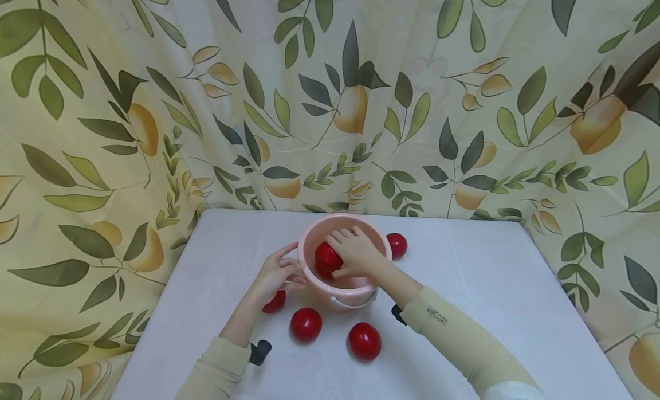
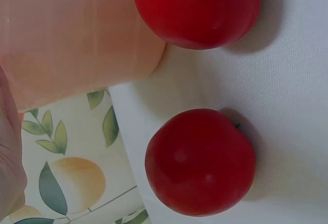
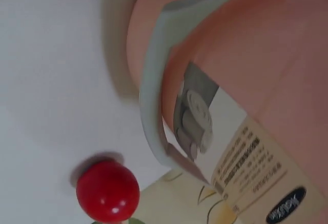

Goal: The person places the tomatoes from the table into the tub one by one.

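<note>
A pink bucket (image 1: pixel 342 300) stands on the table near its back edge. My right hand (image 1: pixel 358 254) reaches in over the rim and holds a red tomato (image 1: pixel 326 257) between fingers and thumb. More red shows just below it; whether that is another tomato I cannot tell. At the bucket's left side my left hand (image 1: pixel 278 274) touches the outside near the rim, fingers spread. One tomato (image 1: pixel 275 302) is partly hidden under that hand. Two more, a tomato (image 1: pixel 306 324) and a tomato (image 1: pixel 365 341), lie in front of the bucket. Behind its right side sits another tomato (image 1: pixel 397 246).
The bucket's pale handle (image 3: pixel 154 90) hangs down its front, beside a printed label (image 3: pixel 256 178). A white cloth covers the table (image 1: pixel 464 308). A leaf-and-fruit patterned curtain (image 1: pixel 330 102) rises behind the back edge and along the left.
</note>
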`<state>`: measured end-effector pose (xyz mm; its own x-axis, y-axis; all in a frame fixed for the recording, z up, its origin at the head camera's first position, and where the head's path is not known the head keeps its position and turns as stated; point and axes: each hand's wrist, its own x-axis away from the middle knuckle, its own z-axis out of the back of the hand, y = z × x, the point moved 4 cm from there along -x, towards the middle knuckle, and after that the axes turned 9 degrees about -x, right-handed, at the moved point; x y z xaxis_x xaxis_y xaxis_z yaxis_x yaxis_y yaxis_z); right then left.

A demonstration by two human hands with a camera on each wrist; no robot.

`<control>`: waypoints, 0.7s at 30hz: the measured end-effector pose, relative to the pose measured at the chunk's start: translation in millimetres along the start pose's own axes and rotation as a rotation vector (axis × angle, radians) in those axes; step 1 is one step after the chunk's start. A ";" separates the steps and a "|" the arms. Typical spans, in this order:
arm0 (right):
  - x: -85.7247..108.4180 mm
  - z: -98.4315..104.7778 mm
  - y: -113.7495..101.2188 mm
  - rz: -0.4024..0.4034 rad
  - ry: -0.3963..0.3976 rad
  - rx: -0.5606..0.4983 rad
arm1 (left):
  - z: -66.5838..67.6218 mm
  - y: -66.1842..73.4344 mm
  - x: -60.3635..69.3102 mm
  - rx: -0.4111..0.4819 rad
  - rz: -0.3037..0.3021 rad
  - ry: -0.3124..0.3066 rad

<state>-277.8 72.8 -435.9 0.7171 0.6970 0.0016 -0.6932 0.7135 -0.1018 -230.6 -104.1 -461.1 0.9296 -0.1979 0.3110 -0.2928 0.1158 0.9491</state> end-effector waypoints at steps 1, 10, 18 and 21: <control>-1.2 -3.0 -1.4 0.001 -0.025 0.006 | -0.4 2.7 2.0 -0.004 -0.001 -0.006; -9.0 -25.8 -16.5 0.088 -0.157 0.095 | -3.5 17.4 13.6 -0.036 0.011 0.005; -8.0 -34.3 -21.4 0.102 -0.261 0.153 | -0.6 0.6 1.8 -0.024 0.026 0.024; -7.5 -37.2 -21.2 0.099 -0.311 0.174 | 0.7 -6.4 -3.7 -0.029 0.029 0.044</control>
<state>-265.9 49.8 -470.7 0.6083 0.7326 0.3052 -0.7792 0.6244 0.0544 -232.3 -104.9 -468.3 0.9301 -0.1508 0.3350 -0.3136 0.1491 0.9378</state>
